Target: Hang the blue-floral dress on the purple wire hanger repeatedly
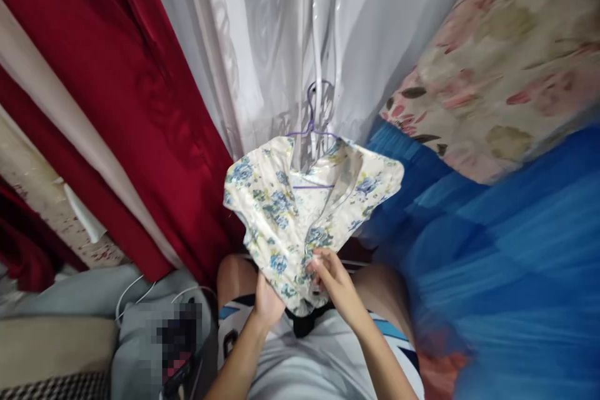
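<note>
A white blouse with blue flowers [280, 200] hangs on a thin purple hanger [311, 127] in front of me, its neckline wide and its lower end over my lap. My left hand [269, 301] grips the blouse's lower left side, its fingers tucked behind the cloth. With thumb and fingers closed, my right hand [332, 276] pinches the front edge near the bottom. The hanger's crossbar shows through the open neck.
White curtains [276, 31] hang behind the blouse, a red curtain [154, 94] to the left. Floral cloth [515, 69] and blue tulle [506, 250] fill the right. At lower left are grey cushions [94, 290], a white cable [122, 297] and a pixelated patch.
</note>
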`<state>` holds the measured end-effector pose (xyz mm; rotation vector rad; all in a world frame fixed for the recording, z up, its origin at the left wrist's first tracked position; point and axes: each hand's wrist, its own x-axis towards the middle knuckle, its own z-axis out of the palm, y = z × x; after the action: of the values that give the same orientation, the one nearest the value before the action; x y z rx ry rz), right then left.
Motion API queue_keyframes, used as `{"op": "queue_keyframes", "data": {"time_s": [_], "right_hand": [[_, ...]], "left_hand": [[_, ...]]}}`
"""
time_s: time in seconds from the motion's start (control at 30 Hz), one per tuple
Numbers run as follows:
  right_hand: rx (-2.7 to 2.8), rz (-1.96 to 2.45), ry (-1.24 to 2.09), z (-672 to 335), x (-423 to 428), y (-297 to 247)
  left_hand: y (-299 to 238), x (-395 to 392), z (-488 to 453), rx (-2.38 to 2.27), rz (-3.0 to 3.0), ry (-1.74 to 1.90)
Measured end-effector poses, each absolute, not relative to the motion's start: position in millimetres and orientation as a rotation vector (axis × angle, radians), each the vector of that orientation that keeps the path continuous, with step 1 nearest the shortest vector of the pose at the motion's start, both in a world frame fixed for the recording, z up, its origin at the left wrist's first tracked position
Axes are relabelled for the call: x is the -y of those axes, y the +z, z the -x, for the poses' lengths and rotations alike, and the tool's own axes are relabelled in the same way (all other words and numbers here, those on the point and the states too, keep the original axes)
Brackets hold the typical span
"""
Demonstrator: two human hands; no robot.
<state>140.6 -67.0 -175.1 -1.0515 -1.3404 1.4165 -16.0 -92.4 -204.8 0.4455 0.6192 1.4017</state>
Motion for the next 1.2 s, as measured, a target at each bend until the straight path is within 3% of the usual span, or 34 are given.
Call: {"op": "queue_keyframes", "data": {"time_s": [0.3, 0.73, 0.87, 0.97, 1.2], "right_hand": [[1.694, 1.194, 1.045, -126.8, 51.1, -148.2], [1.584, 1.142, 1.362, -145.5, 67.5, -144.7], [1.531, 1.100, 1.395, -149.2, 72.8, -144.8], [1.426, 1.069, 1.422, -142.7, 82.7, -148.3], [1.361, 0.966, 1.457, -125.2, 78.7, -135.6]], "left_hand": [[-214.6, 134.2, -4.2, -1.164, -0.739, 1.481], [-205.5, 124.5, 2.7, -1.142, -1.040, 1.473], [-217.4, 114.5, 19.3, -1.552, -0.924, 1.791], [-214.8, 111.4, 16.5, -1.673, -1.223, 1.970], [-192.6, 87.9, -26.3, -1.356, -1.547, 1.574]]}}
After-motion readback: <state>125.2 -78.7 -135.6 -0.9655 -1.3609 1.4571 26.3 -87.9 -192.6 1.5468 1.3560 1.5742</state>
